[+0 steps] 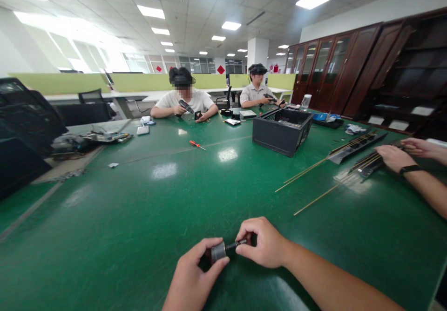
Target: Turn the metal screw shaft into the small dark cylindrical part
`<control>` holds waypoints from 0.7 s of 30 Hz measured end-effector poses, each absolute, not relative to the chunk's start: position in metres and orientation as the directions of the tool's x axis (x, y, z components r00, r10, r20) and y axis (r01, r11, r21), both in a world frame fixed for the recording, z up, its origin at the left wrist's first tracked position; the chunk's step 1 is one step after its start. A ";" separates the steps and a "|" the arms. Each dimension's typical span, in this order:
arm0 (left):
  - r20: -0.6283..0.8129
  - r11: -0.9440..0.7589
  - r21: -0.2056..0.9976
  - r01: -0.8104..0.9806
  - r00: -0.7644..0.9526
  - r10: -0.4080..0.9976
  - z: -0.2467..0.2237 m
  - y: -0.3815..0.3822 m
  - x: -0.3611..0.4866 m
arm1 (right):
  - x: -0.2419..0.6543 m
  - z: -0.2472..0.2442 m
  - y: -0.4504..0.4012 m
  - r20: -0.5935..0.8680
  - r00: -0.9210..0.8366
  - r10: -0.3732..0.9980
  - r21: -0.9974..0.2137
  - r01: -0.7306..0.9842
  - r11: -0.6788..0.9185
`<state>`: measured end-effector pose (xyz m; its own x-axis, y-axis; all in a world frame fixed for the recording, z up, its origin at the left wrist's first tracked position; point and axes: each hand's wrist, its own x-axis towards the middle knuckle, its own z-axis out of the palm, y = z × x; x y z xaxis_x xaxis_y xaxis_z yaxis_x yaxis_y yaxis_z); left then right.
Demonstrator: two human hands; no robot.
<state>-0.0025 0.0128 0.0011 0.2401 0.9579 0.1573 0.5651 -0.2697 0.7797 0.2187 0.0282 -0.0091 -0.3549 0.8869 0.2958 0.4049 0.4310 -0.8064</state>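
Low in the head view, my left hand (199, 271) is closed round a short grey metal cylinder (218, 252), thumb below and fingers above. A thin dark rod (232, 245) comes out of the cylinder's right end. Thumb and fingers of my right hand (261, 242) pinch the far end of that rod. Both hands hold these parts just over the green table (139, 218). The cylinder looks like a small motor, but its exact kind does not show. My right fingers partly hide the rod's tip.
An orange screwdriver (197, 145) lies mid-table, with a black computer case (282, 131) to its right. Long thin rods (314, 204) point in from a co-worker's hands (394, 155) at right. Two people with power drills sit opposite. Electronic parts (98, 138) lie at left.
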 end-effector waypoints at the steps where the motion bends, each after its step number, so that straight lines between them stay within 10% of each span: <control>1: 0.155 -0.267 0.779 0.567 0.238 0.959 0.001 0.013 -0.003 | 0.219 -0.009 0.028 0.295 -0.355 0.887 -0.807 0.404 0.430; 21: 0.146 -0.266 0.774 0.575 0.247 0.958 0.000 0.013 -0.004 | 0.219 -0.008 0.028 0.304 -0.360 0.882 -0.805 0.398 0.440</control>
